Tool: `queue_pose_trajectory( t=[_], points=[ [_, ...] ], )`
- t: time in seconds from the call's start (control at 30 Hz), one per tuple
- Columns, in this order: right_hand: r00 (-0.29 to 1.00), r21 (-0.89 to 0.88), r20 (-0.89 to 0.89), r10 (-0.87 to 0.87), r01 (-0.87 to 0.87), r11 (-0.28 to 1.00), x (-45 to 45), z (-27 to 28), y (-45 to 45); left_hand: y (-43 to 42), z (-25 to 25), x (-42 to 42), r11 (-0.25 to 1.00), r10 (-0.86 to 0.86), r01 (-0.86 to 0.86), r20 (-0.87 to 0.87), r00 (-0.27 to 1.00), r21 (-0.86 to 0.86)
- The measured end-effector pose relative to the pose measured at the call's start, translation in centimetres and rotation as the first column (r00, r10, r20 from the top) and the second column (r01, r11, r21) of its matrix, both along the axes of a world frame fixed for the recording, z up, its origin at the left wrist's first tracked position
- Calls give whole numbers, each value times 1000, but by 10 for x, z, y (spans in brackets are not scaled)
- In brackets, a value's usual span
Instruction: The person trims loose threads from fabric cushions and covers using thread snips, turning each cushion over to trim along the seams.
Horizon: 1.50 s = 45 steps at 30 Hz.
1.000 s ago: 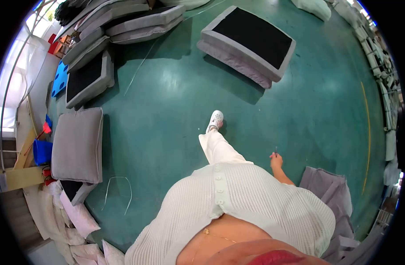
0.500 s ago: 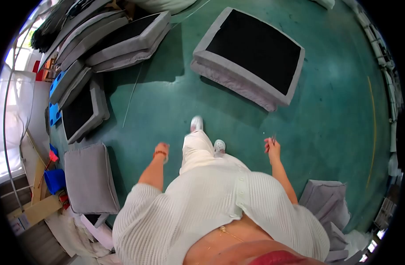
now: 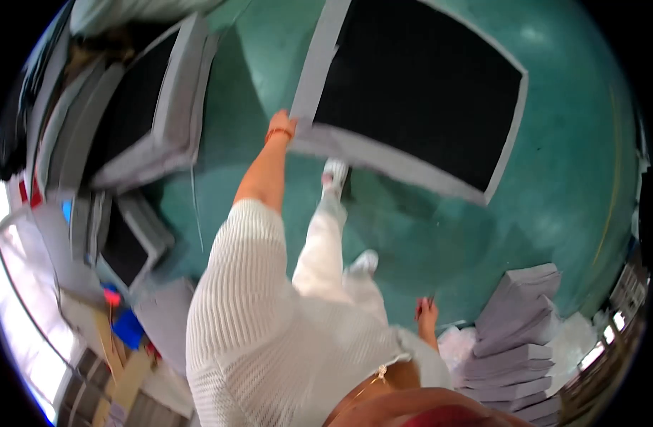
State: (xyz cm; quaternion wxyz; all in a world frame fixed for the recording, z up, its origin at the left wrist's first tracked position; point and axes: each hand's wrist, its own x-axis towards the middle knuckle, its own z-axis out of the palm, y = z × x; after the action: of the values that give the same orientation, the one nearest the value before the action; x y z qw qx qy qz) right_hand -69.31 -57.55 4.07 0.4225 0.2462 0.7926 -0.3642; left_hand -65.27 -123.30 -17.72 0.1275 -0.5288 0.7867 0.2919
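A large grey upholstered sofa piece lies on the floor in front of me with its black underside facing up. My left hand, with a red bracelet at the wrist, is at its near left corner, fingers closed on the grey edge. The far side of that grip is hidden by the hand. Low on the right and away from the sofa piece, my right hand is closed around a small thin pointed tool, mostly covered by the fingers.
Similar grey pieces lean in a stack on the left. A grey cushion and a blue bin are at lower left. Folded grey covers pile up at lower right, beside clear plastic. My shoes are near the sofa piece.
I have stepped closer to the large sofa piece. My left hand has reached forward and taken hold of its corner. My right hand has moved back towards my body, still closed.
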Motion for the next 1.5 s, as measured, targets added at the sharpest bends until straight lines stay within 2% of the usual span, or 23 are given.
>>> queue_pose_trajectory(
  t=[0.17, 0.23, 0.3, 0.33, 0.37, 0.4, 0.43, 0.47, 0.53, 0.57, 0.63, 0.7, 0.77, 0.97, 1.07, 1.2, 1.23, 1.3, 1.33, 1.4, 1.43, 1.47, 1.5],
  points=[
    [988, 51, 17, -155, 154, 987, -1, 5, -52, -102, -33, -115, 995, -99, 96, -75, 992, -39],
    [992, 134, 11, -126, 123, 983, 5, 11, -52, -122, -44, -159, 998, -64, 63, -10, 998, -29],
    [995, 217, 18, -103, 97, 971, 9, 19, -53, -156, -78, -191, 992, -130, 130, 30, 991, 11],
    [993, 257, 22, -114, 105, 961, 13, 28, -53, -167, -79, -209, 995, -101, 100, 21, 995, 21],
    [991, 277, 8, -136, 128, 952, 14, 35, -54, -179, -109, -221, 997, -67, 65, -53, 996, -53],
    [985, 299, -29, -167, 168, 939, 11, 40, -50, -175, -97, -248, 999, 19, -17, -40, 999, 48],
    [980, 324, -32, -194, 194, 926, 15, 46, -51, -185, -120, -257, 990, 126, -121, -64, 990, 68],
    [976, 344, -32, -214, 212, 915, 14, 51, -57, -179, -116, -273, 991, 109, -103, -81, 991, 80],
    [974, 374, -18, -228, 218, 902, 13, 55, -63, -160, -92, -277, 981, 169, -161, 65, 984, -112],
    [972, 389, -31, -234, 228, 892, 16, 53, -63, -152, -95, -270, 978, 181, -171, 74, 981, -121],
    [972, 394, -37, -231, 226, 891, 15, 44, -64, -145, -105, -264, 954, 192, -198, -49, 980, -224],
    [992, 344, -16, -125, 123, 931, 11, 40, -67, -149, -116, -260, 958, 169, -179, -60, 984, -225],
    [989, 330, -15, -149, 146, 933, 5, 29, -67, -147, -116, -253, 963, 128, -151, -114, 985, -224],
    [970, 201, -42, -239, 243, 949, -27, 16, -71, -99, -47, -246, 959, 64, -128, -247, 967, -254],
    [964, 155, -122, -237, 254, 955, -28, 13, -47, -60, -3, -250, 956, 32, -115, -291, 956, -271],
    [921, 120, -131, -366, 382, 917, -35, 8, -4, 11, 53, -249, 939, -50, -73, -342, 938, -337],
    [926, 146, -122, -357, 373, 916, -38, 7, 7, 34, 73, -249, 914, -125, -41, -378, 917, -403],
    [916, 123, -193, -353, 379, 917, -38, -16, 46, 78, 104, -246, 948, -34, -122, -476, 879, -293],
    [903, 71, -259, -343, 372, 925, -34, -41, 74, 103, 118, -242, 946, -50, -100, -442, 896, -309],
    [900, 15, -306, -312, 332, 943, -65, -68, 93, 153, 156, -244, 941, -77, -135, -584, 808, -311],
    [921, 26, -336, -196, 217, 976, -94, -76, 107, 178, 163, -244, 918, -157, -135, -654, 740, -373],
    [911, -43, -359, -204, 202, 978, -130, -75, 104, 198, 178, -241, 870, -204, -51, -452, 868, -491],
    [914, -79, -348, -209, 194, 978, -165, -82, 106, 222, 188, -244, 832, -279, -70, -523, 805, -551]
  ],
)
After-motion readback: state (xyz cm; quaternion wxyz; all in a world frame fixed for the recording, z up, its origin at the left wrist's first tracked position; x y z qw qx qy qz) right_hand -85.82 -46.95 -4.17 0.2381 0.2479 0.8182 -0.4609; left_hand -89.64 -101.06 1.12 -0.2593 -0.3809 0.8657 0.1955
